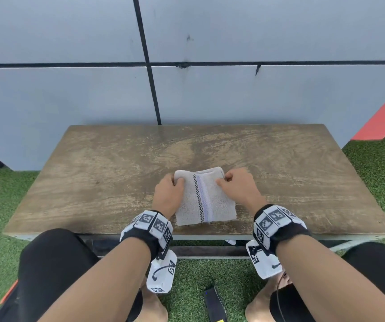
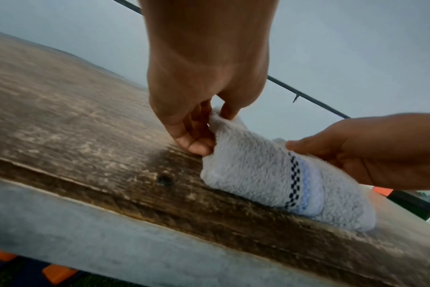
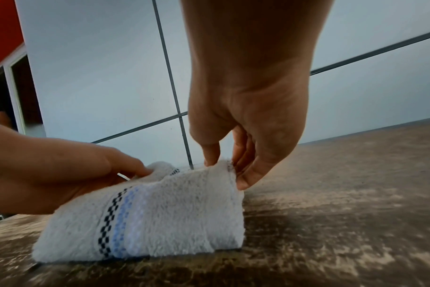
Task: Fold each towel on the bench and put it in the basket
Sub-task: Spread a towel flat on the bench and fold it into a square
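Left hand: I pinch the far-left corner of the towel, lifting it so the edges stay matched.
Right hand: I pinch the far-right corner likewise.
Towel: folded, near the tabletop's front edge.
Axis: long side and checkered stripe run away from me.
Basket: not visible.

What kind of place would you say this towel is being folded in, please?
Probably a sports or play area, perhaps outdoors: green artificial turf underfoot, a worn wooden bench against a grey panelled wall, and an orange-red strip beside the turf. I cannot be sure.
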A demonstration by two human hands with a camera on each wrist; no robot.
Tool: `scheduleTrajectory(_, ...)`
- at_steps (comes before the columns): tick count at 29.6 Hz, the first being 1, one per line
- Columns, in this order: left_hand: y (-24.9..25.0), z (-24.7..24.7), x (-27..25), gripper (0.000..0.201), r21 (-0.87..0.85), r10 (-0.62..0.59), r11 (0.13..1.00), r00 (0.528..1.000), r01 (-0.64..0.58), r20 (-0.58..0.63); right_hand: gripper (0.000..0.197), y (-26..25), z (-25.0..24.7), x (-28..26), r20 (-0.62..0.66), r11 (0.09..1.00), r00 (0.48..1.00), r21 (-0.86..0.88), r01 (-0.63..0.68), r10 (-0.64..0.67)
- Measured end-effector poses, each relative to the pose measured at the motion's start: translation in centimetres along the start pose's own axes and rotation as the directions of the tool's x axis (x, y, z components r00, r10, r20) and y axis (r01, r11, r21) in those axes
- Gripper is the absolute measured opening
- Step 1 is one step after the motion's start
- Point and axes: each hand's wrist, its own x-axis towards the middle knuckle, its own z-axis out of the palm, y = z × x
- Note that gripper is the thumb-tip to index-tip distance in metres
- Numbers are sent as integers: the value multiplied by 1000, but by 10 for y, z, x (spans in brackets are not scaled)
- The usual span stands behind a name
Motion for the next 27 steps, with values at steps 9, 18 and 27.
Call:
scheduleTrajectory(9,-10,7,15,33,171,35,985,997,-23,-66,11,5,7,9,-41,999,999,25,-32,33)
scheduleTrajectory(18,-6,11,11,29,239,29,971,993,0,-116,24,2,14,5,-112,998,992,-6,-57,56)
scheduleTrajectory(27,-5,46,-20,50,500,450,756,890,-423,72,51,4,48,-22,8,783,886,-463,415,-464)
